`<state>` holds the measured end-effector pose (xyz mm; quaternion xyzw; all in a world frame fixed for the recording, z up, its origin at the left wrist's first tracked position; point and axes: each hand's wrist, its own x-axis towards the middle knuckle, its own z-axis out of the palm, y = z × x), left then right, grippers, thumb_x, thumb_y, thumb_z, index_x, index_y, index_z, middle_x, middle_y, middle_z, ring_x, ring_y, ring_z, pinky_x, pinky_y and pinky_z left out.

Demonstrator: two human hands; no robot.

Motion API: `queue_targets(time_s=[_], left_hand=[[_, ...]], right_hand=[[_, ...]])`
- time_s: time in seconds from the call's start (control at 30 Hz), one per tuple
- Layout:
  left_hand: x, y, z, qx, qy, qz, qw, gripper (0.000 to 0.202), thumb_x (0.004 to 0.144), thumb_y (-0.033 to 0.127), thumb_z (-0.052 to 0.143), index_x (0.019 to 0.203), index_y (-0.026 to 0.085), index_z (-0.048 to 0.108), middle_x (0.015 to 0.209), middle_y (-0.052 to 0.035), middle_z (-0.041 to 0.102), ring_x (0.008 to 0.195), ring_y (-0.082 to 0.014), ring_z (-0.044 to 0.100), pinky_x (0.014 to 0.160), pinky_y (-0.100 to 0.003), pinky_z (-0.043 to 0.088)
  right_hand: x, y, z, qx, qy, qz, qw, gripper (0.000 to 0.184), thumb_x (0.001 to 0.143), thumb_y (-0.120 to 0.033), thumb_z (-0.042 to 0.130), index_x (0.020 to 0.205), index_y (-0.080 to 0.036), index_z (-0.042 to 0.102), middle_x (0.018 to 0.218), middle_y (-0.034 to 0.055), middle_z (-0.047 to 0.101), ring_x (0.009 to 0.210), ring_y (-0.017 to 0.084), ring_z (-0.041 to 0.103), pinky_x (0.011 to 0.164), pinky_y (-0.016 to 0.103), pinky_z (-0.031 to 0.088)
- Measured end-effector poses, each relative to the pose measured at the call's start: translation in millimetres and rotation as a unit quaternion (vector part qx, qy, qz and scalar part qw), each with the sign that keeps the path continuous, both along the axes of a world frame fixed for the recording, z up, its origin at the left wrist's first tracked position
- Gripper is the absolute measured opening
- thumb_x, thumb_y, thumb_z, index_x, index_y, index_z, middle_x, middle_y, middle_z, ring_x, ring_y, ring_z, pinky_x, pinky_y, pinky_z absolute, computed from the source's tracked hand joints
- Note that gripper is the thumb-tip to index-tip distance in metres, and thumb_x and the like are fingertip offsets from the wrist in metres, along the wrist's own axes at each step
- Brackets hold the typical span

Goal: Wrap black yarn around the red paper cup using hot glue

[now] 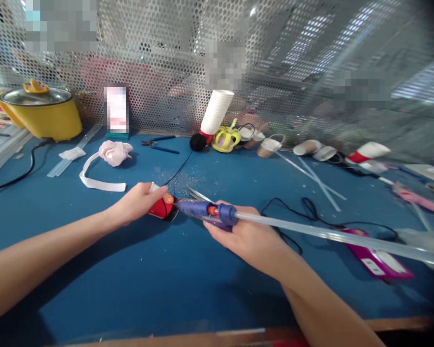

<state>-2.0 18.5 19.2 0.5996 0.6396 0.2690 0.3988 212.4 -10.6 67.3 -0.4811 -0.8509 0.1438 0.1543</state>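
Note:
My left hand (144, 200) is closed around a red paper cup (159, 209) tipped on its side, its end toward the right. A dark band and black cord run over the cup, and the cord (181, 166) leads back to a ball of black yarn (197, 142). In my right hand (251, 233) is a blue hot glue gun (198, 209), its nozzle at the cup's right end. Whether the tip touches cannot be made out. A long clear glue stick (311, 230) sticks out behind the gun. Scissor blades (198, 194) show just beyond it.
Pliers (159, 143), a pale fabric roll with white ribbon (114, 153) and a yellow electric pot (45, 113) stand to the left. Along the mesh partition are stacked paper cups (218, 112) and small baskets (269, 146). A purple box (379, 258) with black cable lies right.

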Motion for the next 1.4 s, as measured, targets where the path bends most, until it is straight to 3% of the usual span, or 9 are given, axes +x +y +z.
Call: queue_targets(time_s=[0.6, 1.03, 1.2, 1.4], left_hand=[[0.8, 2.3, -3.3, -0.007, -0.022, 0.019, 1.0, 0.041, 0.073, 0.055, 0.043, 0.054, 0.02, 0.036, 0.047, 0.0054, 0.034, 0.043, -0.0084, 0.031, 0.042, -0.024, 0.021], [3.8, 1.0, -3.1, 0.004, -0.018, 0.024, 1.0, 0.041, 0.073, 0.054, 0.043, 0.052, 0.02, 0.034, 0.047, 0.0056, 0.033, 0.044, -0.0084, 0.03, 0.043, -0.024, 0.022], [4.3, -2.2, 0.7, 0.022, -0.01, 0.009, 1.0, 0.041, 0.073, 0.051, 0.044, 0.049, 0.02, 0.032, 0.046, 0.0056, 0.032, 0.045, -0.0083, 0.029, 0.043, -0.024, 0.021], [3.7, -3.1, 1.0, 0.03, -0.013, -0.005, 0.999, 0.041, 0.074, 0.05, 0.044, 0.049, 0.02, 0.031, 0.046, 0.0057, 0.032, 0.044, -0.0087, 0.029, 0.043, -0.025, 0.021]], right_hand=[[-1.4, -10.3, -2.9, 0.014, 0.007, -0.019, 1.0, 0.018, 0.074, -0.017, 0.053, 0.059, -0.02, 0.044, 0.052, -0.0044, 0.048, 0.045, 0.009, 0.042, 0.046, 0.021, 0.031], [-0.4, -8.9, -4.0, -0.012, -0.004, 0.008, 1.0, 0.012, 0.076, -0.016, 0.049, 0.064, -0.02, 0.05, 0.058, -0.0011, 0.055, 0.055, 0.013, 0.053, 0.053, 0.024, 0.039], [0.0, -2.3, 1.0, 0.006, 0.019, -0.019, 1.0, 0.011, 0.074, -0.018, 0.05, 0.079, -0.022, 0.059, 0.068, 0.0022, 0.063, 0.063, 0.017, 0.06, 0.058, 0.026, 0.045], [-3.4, -2.1, 9.7, -0.009, 0.006, -0.014, 1.0, 0.014, 0.07, -0.012, 0.052, 0.066, -0.024, 0.059, 0.06, 0.0023, 0.061, 0.062, 0.019, 0.059, 0.058, 0.028, 0.046]])
